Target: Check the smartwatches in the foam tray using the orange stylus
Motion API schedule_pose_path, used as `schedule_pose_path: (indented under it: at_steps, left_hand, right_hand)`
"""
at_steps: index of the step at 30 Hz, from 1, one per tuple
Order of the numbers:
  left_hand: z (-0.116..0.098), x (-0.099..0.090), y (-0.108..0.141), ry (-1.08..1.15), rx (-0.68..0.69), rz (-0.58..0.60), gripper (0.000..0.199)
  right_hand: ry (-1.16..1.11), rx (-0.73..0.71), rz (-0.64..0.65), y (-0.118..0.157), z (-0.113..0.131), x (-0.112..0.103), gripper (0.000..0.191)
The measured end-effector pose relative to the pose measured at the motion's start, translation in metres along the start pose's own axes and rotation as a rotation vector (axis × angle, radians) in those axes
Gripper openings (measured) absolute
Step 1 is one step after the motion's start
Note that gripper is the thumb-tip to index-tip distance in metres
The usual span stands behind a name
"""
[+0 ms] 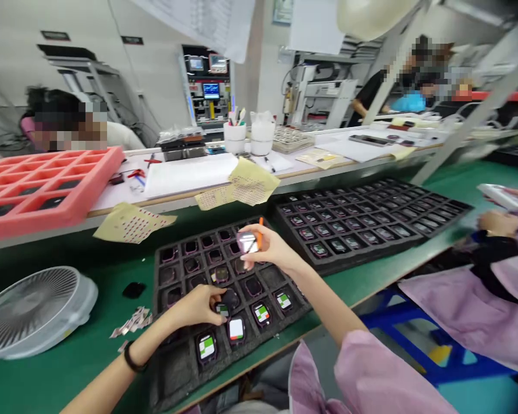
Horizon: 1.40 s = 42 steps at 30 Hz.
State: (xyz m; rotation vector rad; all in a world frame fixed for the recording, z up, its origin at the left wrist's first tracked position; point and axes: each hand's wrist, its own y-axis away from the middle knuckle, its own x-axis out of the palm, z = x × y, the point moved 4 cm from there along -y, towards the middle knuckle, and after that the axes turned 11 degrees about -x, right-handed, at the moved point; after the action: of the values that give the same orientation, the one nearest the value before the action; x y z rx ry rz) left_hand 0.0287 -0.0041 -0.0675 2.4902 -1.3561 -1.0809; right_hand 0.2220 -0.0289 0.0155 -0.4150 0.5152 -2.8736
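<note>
My right hand (271,252) is raised over the black foam tray (172,374), closed on a smartwatch body (247,242) with a bright, reflecting face. A thin orange stick (260,225) is also in its fingers. Lower and to the left, my left hand (201,305) pinches the edge of a dark smartwatch (230,298) at its slot; whether this watch is lifted clear, I cannot tell. Along the near rows sit watches with lit screens, such as one with a white face (236,330) and a green-and-white one (206,348). Farther rows hold watches with dark screens.
A second black foam tray (341,230) full of watches lies behind at right. On the left are a round fan (34,310) and paper scraps (133,322). A shelf carries a red foam tray (77,201) and cups (234,138). A co-worker's hand (496,223) is at far right.
</note>
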Motion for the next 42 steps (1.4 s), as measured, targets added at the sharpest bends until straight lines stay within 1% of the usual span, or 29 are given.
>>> schedule_pose_path:
  at_steps: [1, 3, 5, 6, 7, 8, 10, 11, 13, 15, 18, 20, 22, 23, 25, 30, 33, 35, 38, 42]
  left_hand:
    - [0.000, -0.003, 0.001, 0.036, -0.044, 0.009, 0.057]
    - [0.003, -0.010, 0.003, 0.156, -0.157, 0.068, 0.060]
    - [0.006, -0.019, 0.006, 0.383, -0.230, 0.124, 0.060]
    - [0.007, -0.025, 0.007, 0.520, -0.239, 0.132, 0.058]
    - [0.009, -0.032, 0.007, 0.665, -0.243, 0.113, 0.055]
    - [0.012, -0.040, 0.007, 0.800, -0.244, 0.070, 0.053]
    - [0.015, -0.055, 0.005, 1.015, -0.224, -0.047, 0.050]
    - [0.014, -0.063, 0.003, 1.088, -0.204, -0.105, 0.051]
    - [0.006, -0.075, 0.000, 1.158, -0.156, -0.184, 0.055]
    - [-0.009, -0.082, -0.003, 1.136, -0.136, -0.224, 0.054]
    - [-0.036, -0.083, -0.002, 0.987, -0.121, -0.225, 0.047]
    - [-0.051, -0.079, 0.001, 0.890, -0.074, -0.209, 0.054]
    - [-0.058, -0.073, 0.004, 0.821, -0.052, -0.215, 0.066]
    - [-0.058, -0.071, 0.005, 0.804, -0.041, -0.242, 0.069]
    - [-0.057, -0.067, 0.005, 0.777, -0.029, -0.272, 0.066]
    - [-0.051, -0.063, 0.006, 0.659, 0.032, -0.298, 0.062]
    - [-0.052, -0.064, 0.008, 0.594, 0.066, -0.338, 0.052]
    - [-0.052, -0.064, 0.010, 0.592, 0.072, -0.365, 0.047]
    - [-0.052, -0.066, 0.012, 0.610, 0.083, -0.388, 0.043]
    - [-0.053, -0.066, 0.013, 0.599, 0.114, -0.382, 0.044]
  right_hand:
    - [-0.011, -0.019, 0.015, -0.007, 0.004, 0.003, 0.059]
    - [-0.043, -0.068, 0.034, -0.019, 0.012, 0.009, 0.060]
    - [-0.073, -0.113, 0.051, -0.029, 0.018, 0.013, 0.059]
    - [-0.087, -0.132, 0.061, -0.033, 0.019, 0.014, 0.059]
    - [-0.096, -0.147, 0.065, -0.037, 0.019, 0.015, 0.060]
    - [-0.100, -0.153, 0.065, -0.040, 0.019, 0.014, 0.060]
    - [-0.091, -0.141, 0.059, -0.044, 0.014, 0.011, 0.062]
    - [-0.078, -0.124, 0.051, -0.045, 0.012, 0.009, 0.064]
    - [-0.048, -0.086, 0.036, -0.047, 0.006, 0.002, 0.066]
    - [-0.029, -0.049, 0.011, -0.049, 0.003, -0.004, 0.066]
    - [-0.057, -0.009, -0.023, -0.050, 0.001, -0.010, 0.060]
    - [-0.086, 0.010, -0.007, -0.049, 0.001, -0.009, 0.054]
    - [-0.090, 0.011, 0.016, -0.047, 0.001, -0.007, 0.051]
    - [-0.084, 0.013, 0.022, -0.046, 0.001, -0.006, 0.049]
    - [-0.057, 0.015, 0.019, -0.045, -0.001, -0.005, 0.045]
    - [0.070, 0.029, -0.024, -0.041, -0.006, -0.004, 0.034]
    - [0.116, 0.034, -0.034, -0.039, -0.007, 0.000, 0.033]
    - [0.105, 0.035, -0.016, -0.038, -0.007, 0.003, 0.034]
    - [0.078, 0.034, 0.027, -0.038, -0.007, 0.005, 0.038]
    - [0.076, 0.034, 0.057, -0.038, -0.011, 0.004, 0.033]
